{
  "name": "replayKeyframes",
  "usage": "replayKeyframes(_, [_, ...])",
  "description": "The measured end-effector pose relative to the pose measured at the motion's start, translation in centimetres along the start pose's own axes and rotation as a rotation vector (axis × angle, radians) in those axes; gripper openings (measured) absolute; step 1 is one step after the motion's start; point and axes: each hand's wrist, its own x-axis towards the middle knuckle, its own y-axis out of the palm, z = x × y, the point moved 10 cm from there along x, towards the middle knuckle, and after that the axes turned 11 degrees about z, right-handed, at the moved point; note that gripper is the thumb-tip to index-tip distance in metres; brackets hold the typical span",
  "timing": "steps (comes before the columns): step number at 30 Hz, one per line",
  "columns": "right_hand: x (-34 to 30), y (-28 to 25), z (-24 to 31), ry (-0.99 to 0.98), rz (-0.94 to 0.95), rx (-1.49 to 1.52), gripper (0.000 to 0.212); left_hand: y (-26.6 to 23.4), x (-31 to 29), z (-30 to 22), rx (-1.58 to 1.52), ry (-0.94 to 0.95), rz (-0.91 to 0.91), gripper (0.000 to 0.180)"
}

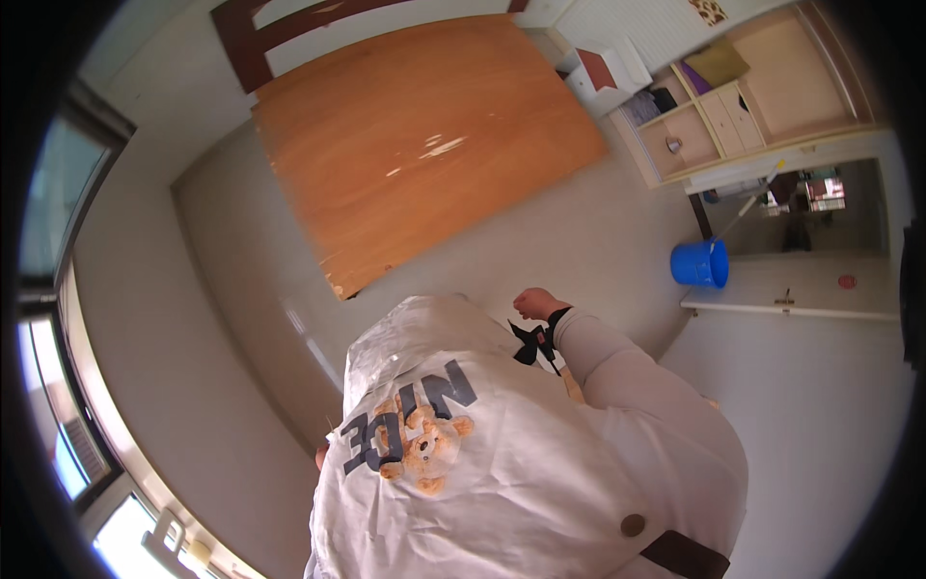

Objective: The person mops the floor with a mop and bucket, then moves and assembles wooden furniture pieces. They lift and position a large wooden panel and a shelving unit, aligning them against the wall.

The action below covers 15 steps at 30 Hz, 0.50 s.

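- Nearest: white smock [540,454] on the wearer's body, creased, printed with a brown teddy bear [426,452] and dark lettering. Brown button [633,526] and dark band [687,554] low on the right.
- Right hand [536,304]: past the smock's upper right edge, above the floor, fingers curled in. Cannot tell whether anything is inside. Pale sleeve [608,362], black cuff [558,317] at the wrist.
- Black object [528,344]: just below the right hand, beside the smock; kind unclear, and whether the hand touches it cannot be told.
- Left hand [321,457]: only a sliver of skin at the smock's left edge; its hold cannot be told. Hands well apart, the smock between them.
- Pale floor [579,232] ahead.
- Large orange-brown wooden board [424,125], lying flat, pale worn patches near the middle, chipped near corner.
- Right: blue bucket [693,265], with a pole [750,205] slanting above it, beside a white door [820,280].
- Left: windows [63,405], bright.
- Farther: dark red headboard [239,48] behind the board, white bedside cabinet [583,82], shelf unit [721,118].
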Motion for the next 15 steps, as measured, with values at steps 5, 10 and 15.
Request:
replayKeyframes(5, [-2.9, 0.0, -12.1, 0.134, -0.024, 0.120, 0.028, -2.4, 0.1, -8.7, 0.271, 0.076, 0.001, 0.023])
replayKeyframes(10, [-4.3, 1.4, -23.8, 0.248, -0.027, 0.468, 0.027, -3.5, -1.8, -19.9, 0.726, 0.205, -0.051, 0.022])
replayKeyframes(15, [-5.1, 2.2, -32.2, 0.181, -0.106, 0.703, 0.020, -1.6, -3.6, -32.4, 0.983, 0.338, 0.056, 0.020])
